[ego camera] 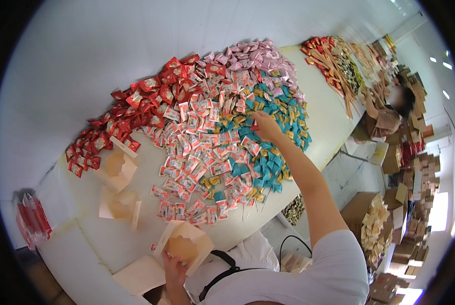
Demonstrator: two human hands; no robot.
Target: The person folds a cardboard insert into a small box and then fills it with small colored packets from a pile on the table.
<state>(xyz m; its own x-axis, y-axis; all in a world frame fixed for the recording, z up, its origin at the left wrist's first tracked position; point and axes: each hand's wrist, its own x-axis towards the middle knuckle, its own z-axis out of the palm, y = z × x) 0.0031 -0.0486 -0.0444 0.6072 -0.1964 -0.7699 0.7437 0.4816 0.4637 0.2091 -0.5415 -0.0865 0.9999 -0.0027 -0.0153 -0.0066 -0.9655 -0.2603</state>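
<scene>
My left hand (176, 270) grips the edge of an open cream paper box (204, 241) at the table's near edge, close to my body. My right hand (266, 126) reaches over the heap with a small red packet (254, 126) at its fingertips, partly hidden by the fingers. Below and around that hand lie teal-and-gold wrapped pieces (272, 164). White-and-red sachets (191, 143) spread across the middle. Larger red packets (151, 84) are piled on the left, and pink packets (250, 53) at the far side.
Two more open paper boxes (126, 180) stand on the table (151, 152) at the left. A pale flat carton piece (141, 276) lies by my left hand. Another person (384, 118) works at the far right, by more packets. Cardboard cartons (359, 207) fill the floor on the right.
</scene>
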